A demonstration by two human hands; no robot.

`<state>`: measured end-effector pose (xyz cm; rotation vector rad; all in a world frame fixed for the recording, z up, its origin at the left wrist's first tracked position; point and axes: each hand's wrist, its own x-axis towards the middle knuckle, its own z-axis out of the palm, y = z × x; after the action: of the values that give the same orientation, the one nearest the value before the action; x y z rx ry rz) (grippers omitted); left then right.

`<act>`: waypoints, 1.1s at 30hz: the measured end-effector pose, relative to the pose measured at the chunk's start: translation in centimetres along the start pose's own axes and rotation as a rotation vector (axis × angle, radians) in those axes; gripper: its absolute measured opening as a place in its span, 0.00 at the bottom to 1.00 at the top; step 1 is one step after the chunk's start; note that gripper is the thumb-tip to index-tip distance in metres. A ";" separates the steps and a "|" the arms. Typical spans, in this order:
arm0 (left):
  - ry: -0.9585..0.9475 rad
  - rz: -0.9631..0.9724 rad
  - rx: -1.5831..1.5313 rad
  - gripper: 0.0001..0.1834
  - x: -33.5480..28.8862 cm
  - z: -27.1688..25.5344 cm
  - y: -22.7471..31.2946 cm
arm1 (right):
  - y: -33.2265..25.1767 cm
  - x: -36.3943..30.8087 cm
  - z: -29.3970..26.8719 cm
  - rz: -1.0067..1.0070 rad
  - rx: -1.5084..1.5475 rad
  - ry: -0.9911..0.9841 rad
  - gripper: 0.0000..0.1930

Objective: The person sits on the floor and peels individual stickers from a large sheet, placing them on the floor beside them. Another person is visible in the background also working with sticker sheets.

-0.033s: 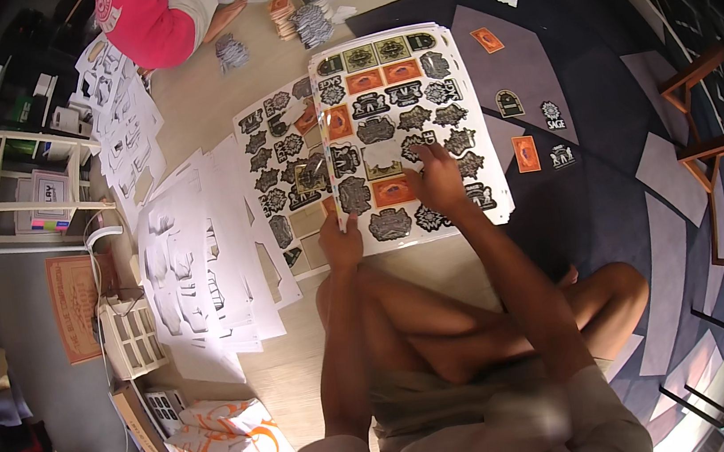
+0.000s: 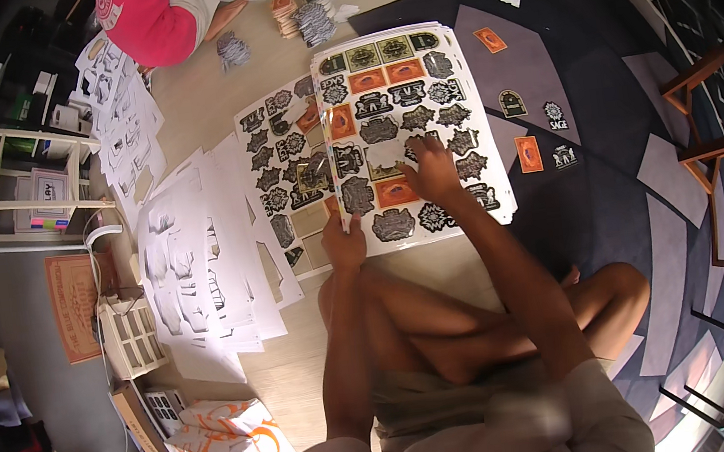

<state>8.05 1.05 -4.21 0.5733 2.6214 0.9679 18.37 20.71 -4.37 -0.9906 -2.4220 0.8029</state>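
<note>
A stack of large white sheets printed with black, olive and orange stickers lies on the floor before my crossed legs. At its lower left edge my left hand pinches the top sheet between thumb and fingers. My right hand rests on the middle of that sheet, fingers bent, thumb apart from them, over a black sticker. Just left of its fingertips is a pale gap above an olive sticker. Whether the fingertips have lifted any sticker edge is too small to tell.
Another printed sheet lies left of the stack, beside piles of cut-out white sheets. Loose orange cards and stickers lie on the dark carpet at right. Cut-piece stacks and a person in red are beyond.
My right fingers have shifted very slightly on the sheet. My left hand keeps its hold on the edge, and the things around look the same.
</note>
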 end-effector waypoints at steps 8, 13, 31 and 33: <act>-0.030 -0.020 -0.153 0.17 0.7 0.6 -0.5 | 0.4 5.1 1.4 0.141 0.008 -0.219 0.19; -0.004 -0.027 -0.160 0.23 0.7 0.6 -0.2 | -2.6 0.5 -3.9 -0.258 0.428 0.040 0.09; 0.005 0.044 -0.101 0.12 1.3 1.0 -1.9 | 6.6 -12.6 -17.2 0.400 0.808 0.146 0.10; 0.008 0.033 -0.070 0.13 1.4 1.1 -2.0 | 10.1 -12.6 -19.2 0.564 0.791 0.243 0.10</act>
<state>6.72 0.85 -6.52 0.5986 2.5807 1.0699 42.37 24.24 1.83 -1.3130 -1.3893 1.5497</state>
